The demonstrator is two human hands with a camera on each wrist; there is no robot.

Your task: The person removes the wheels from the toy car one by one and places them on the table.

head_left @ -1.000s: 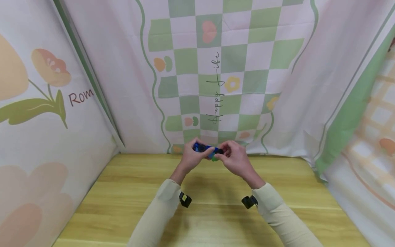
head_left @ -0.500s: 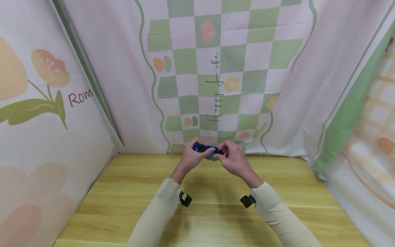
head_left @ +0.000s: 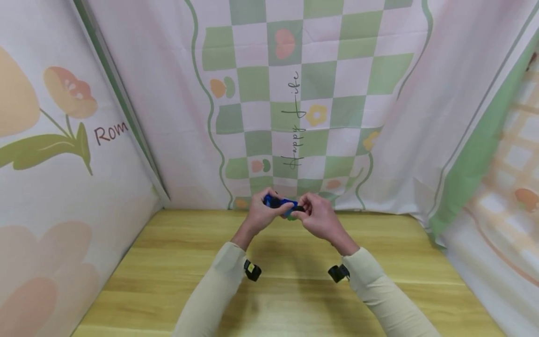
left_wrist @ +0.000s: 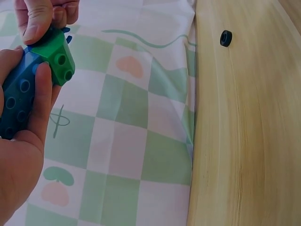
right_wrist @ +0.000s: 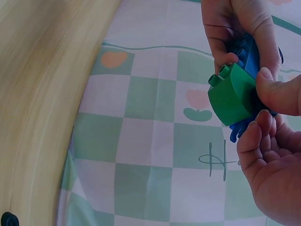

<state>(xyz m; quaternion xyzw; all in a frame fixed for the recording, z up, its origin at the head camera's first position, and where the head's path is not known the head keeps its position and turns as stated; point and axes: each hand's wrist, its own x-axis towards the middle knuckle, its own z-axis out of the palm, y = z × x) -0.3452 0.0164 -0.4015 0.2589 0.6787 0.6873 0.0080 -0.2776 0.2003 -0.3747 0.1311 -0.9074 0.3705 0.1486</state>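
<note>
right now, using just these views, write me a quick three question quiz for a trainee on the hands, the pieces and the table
1. True or false: the left hand grips the blue studded toy.

2. What colour is the end block close to the right hand?
A red
B green
C yellow

3. Fill the gap: in the left wrist view, a small black wheel-like piece lies on the wooden ____.

Key: 1 true; 2 B; 3 table.

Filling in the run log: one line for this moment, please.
left hand: grips blue toy | right hand: pinches black part beside green block | black wheel: on table
</note>
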